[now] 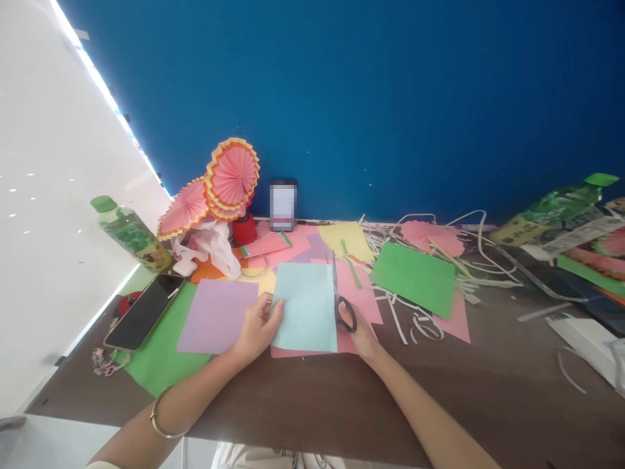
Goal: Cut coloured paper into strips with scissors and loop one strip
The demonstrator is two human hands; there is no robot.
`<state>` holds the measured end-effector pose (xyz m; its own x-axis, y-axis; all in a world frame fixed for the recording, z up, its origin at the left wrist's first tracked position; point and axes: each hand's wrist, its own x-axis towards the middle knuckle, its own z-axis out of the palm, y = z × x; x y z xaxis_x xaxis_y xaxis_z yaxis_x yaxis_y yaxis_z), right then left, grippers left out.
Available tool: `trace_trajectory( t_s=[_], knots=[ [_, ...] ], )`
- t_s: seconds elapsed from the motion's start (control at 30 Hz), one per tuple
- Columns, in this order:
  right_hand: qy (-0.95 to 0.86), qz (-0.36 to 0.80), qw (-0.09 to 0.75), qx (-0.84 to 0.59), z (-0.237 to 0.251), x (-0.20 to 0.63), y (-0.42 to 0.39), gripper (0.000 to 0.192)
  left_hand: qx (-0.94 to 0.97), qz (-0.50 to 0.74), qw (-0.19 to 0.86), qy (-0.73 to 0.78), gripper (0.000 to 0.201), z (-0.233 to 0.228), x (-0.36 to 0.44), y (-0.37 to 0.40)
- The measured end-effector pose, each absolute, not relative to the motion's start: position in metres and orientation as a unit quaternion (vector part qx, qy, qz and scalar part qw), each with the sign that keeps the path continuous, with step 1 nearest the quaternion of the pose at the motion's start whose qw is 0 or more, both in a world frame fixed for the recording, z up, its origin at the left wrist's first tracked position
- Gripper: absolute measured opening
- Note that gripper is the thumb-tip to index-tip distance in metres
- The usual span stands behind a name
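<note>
A pale blue rectangular sheet of paper (306,306) was pinned at its near-left edge by the left hand (257,331), thumb on top and fingers curled round the edge, so that hand was closed on the paper. The black-handled metal scissors (340,296) were held in the right hand (360,333), fingers threaded through the loops; the blades were seen lying nearly together along the sheet's right edge, pointing away from the body. The sheet's long axis was run front to back, parallel to the blades, and it lay directly left of the scissor grip, touching it, with the right hand the nearer to the cutting line and the left hand the nearer to the sheet's body. The paper was seen flat, uncreased, matte, its right edge straight. Beneath it, pink paper sheets (359,301) were showing on the scissor side, and a lilac paper square (215,316) was lying just left of the holding hand. Further left of that hand, a black smartphone (144,311) was resting on a green paper sheet (159,358). Beyond the blade tips, well apart, pink pleated paper fans (232,176) were standing, and white paper strips (415,322) were scattered to the right of the scissor hand on the dark brown table (342,404).
</note>
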<state>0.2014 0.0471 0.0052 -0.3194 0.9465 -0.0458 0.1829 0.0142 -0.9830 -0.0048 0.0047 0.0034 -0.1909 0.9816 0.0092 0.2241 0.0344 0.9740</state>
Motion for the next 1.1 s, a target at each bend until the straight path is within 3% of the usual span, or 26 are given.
trace_trajectory(
  t_s=[1.1],
  knots=[
    [-0.607, 0.531, 0.369, -0.463, 0.0083, 0.1994, 0.0491, 0.047, 0.499, 0.488, 0.380, 0.606, 0.029, -0.0003, -0.0069, 0.0072]
  ],
)
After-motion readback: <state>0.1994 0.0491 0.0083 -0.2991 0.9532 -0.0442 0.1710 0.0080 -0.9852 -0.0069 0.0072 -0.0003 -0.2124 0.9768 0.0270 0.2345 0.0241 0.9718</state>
